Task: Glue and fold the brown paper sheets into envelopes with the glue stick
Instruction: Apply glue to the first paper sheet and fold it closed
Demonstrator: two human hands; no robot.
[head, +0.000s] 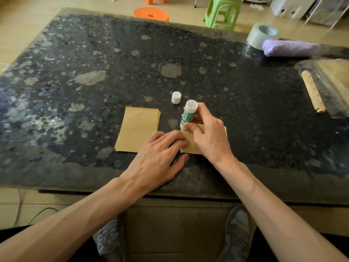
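Observation:
A small stack of brown paper sheets [138, 129] lies on the dark speckled table [113, 63]. To its right lies a single brown sheet [188, 146], largely covered by my hands. My left hand [156, 154] presses flat on that sheet's left side, with straight fingers. My right hand [205, 133] grips the green and white glue stick [188, 114], which stands tilted with one end down on the sheet's upper left part. The white cap [176, 97] of the glue stick stands alone on the table just behind it.
A roll of clear tape [262, 35] and a purple rolled bundle [290, 48] sit at the back right. A clear plastic bag of brown paper [324, 86] lies at the right edge. Orange [151, 14] and green [221, 13] stools stand behind the table.

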